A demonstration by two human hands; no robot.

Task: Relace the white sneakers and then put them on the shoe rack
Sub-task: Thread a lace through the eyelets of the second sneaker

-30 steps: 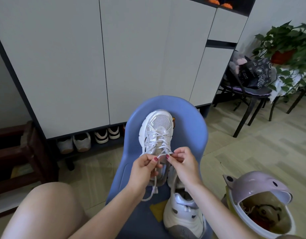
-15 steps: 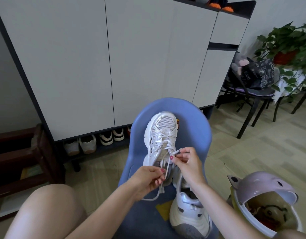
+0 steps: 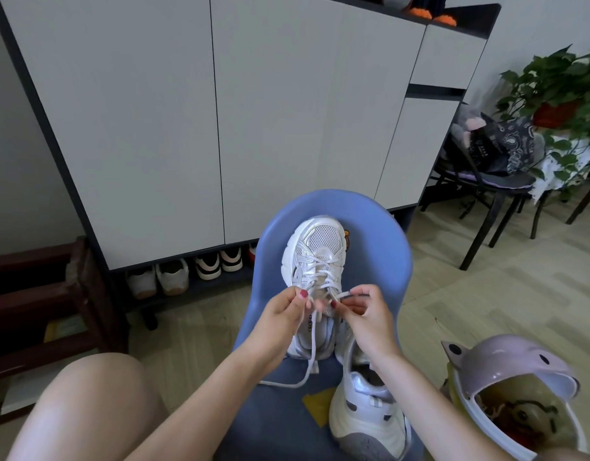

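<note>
Facing pale cabinet doors [image 3: 147,128] from behind a blue chair [image 3: 380,234]. Pinching the white lace [image 3: 312,347] in curled left hand [image 3: 280,317] fingers, gripping its other end in the right hand [image 3: 367,314], over the upper sneaker [image 3: 315,257] on the seat; second sneaker [image 3: 367,414] lying nearer, just beside.

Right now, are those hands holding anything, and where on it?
Yes. Each hand pinches the white shoelace near the upper eyelets of the sneaker: left hand on the left strand, right hand on the right.
</note>
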